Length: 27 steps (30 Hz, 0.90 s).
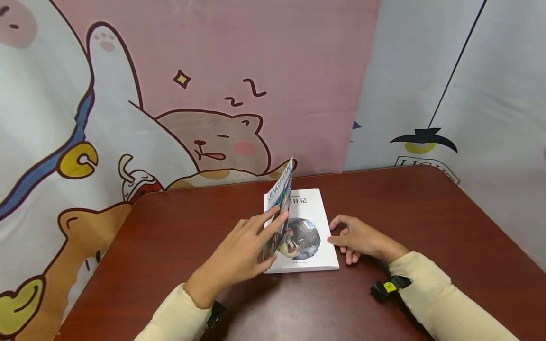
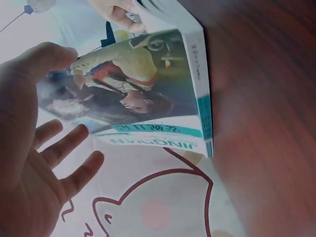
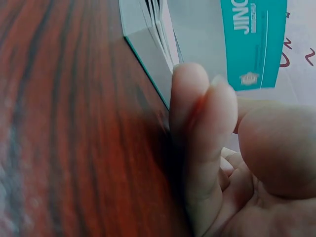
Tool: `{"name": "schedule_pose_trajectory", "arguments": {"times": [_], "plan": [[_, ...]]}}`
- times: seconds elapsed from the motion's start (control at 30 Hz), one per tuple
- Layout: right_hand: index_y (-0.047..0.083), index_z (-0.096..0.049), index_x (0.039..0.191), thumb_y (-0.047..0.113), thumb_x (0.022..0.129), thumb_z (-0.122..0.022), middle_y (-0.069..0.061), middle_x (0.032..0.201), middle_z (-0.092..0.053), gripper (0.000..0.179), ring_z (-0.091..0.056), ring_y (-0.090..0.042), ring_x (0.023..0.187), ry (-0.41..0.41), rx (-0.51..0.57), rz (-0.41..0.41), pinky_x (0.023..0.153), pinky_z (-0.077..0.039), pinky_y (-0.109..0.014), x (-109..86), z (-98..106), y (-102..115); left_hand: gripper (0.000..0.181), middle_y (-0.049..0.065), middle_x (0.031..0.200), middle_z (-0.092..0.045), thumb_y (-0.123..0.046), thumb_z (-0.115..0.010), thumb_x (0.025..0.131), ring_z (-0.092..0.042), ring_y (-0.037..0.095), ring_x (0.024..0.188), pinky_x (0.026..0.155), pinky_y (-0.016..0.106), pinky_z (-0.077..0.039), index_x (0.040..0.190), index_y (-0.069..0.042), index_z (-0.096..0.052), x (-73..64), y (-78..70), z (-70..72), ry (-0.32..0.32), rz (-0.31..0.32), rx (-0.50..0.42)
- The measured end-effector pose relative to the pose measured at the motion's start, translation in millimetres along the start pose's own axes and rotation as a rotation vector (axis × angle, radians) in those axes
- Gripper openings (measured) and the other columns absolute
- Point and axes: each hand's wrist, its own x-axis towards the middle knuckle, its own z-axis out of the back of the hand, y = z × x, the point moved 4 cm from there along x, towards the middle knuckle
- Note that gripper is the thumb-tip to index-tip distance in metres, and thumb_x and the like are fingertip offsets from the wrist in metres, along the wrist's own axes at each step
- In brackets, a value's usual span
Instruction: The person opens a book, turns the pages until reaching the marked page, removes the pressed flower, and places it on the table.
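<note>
A paperback book point(image 1: 302, 263) lies on the table. Its front cover point(image 2: 113, 94), printed with a painting of a person and "JINGDIAN" lettering, is lifted nearly upright at the left, exposing a white title page with a round picture. My left hand point(image 1: 241, 248) is at the cover's outer side, fingers spread and fairly straight, the thumb by its near edge. My right hand point(image 1: 360, 237) is at the book's right edge. Its thumb and bent index finger pinch the page edges, and the other fingers are curled beneath. In the right wrist view, its fingertips point(image 3: 222, 101) partly hide the pages and the cover's teal flap point(image 3: 249, 54).
The reddish-brown table point(image 1: 192, 227) extends around the book. Behind it hangs a wall cloth point(image 1: 256, 47) with cartoon animals, and a pale wall covering point(image 1: 490, 118) stands at the right. Dark wrist straps point(image 1: 386, 289) sit by the cream sleeves.
</note>
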Motion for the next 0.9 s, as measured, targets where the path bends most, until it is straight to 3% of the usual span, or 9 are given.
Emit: {"name": "schedule_pose_trajectory", "arguments": {"times": [0.2, 0.47, 0.67, 0.77, 0.9], "plan": [[0.002, -0.043, 0.123, 0.02, 0.094, -0.071, -0.01, 0.067, -0.056, 0.044, -0.062, -0.017, 0.042, -0.005, -0.007, -0.006, 0.04, -0.051, -0.03, 1.1, 0, 1, 0.106, 0.012, 0.162, -0.03, -0.039, -0.087, 0.073, -0.042, 0.026, 0.142, 0.101, 0.044, -0.045, 0.159, -0.019, -0.027, -6.5, 5.2, 10.6, -0.013, -0.02, 0.047], [0.002, -0.043, 0.123, 0.02, 0.094, -0.071, -0.01, 0.067, -0.056, 0.045, -0.062, -0.017, 0.042, -0.003, -0.008, -0.004, 0.04, -0.051, -0.03, 0.6, 1, 0, 0.11, 0.019, 0.161, -0.03, -0.05, -0.092, 0.063, -0.032, 0.034, 0.148, 0.117, 0.053, -0.03, 0.153, -0.021, -0.038, -10.9, 8.6, 21.5, -0.106, -0.094, 0.15], [0.003, -0.043, 0.123, 0.022, 0.094, -0.071, -0.01, 0.067, -0.056, 0.045, -0.062, -0.017, 0.042, -0.004, -0.015, -0.007, 0.041, -0.051, -0.031, 1.9, 2, -2, 0.1, 0.014, 0.164, -0.028, -0.054, -0.089, 0.066, -0.028, 0.035, 0.151, 0.121, 0.06, -0.018, 0.152, -0.027, -0.044, -13.3, 9.4, 29.3, -0.092, -0.144, 0.241], [0.003, -0.043, 0.123, 0.022, 0.094, -0.071, -0.011, 0.068, -0.056, 0.045, -0.062, -0.017, 0.042, -0.004, -0.017, -0.009, 0.041, -0.051, -0.031, 2.5, 3, -1, 0.09, 0.011, 0.161, -0.035, -0.056, -0.087, 0.067, -0.03, 0.032, 0.151, 0.121, 0.061, -0.017, 0.145, -0.026, -0.053, -14.3, 10.5, 33.8, -0.066, -0.162, 0.277], [0.003, -0.043, 0.123, 0.02, 0.094, -0.07, -0.011, 0.068, -0.056, 0.044, -0.061, -0.017, 0.042, 0.0, -0.018, -0.013, 0.041, -0.051, -0.031, 2.2, 2, 0, 0.072, 0.008, 0.148, -0.054, -0.056, -0.086, 0.069, -0.043, 0.028, 0.144, 0.12, 0.06, -0.023, 0.131, -0.024, -0.067, -16.5, 12.7, 39.7, -0.058, -0.174, 0.308]]}}
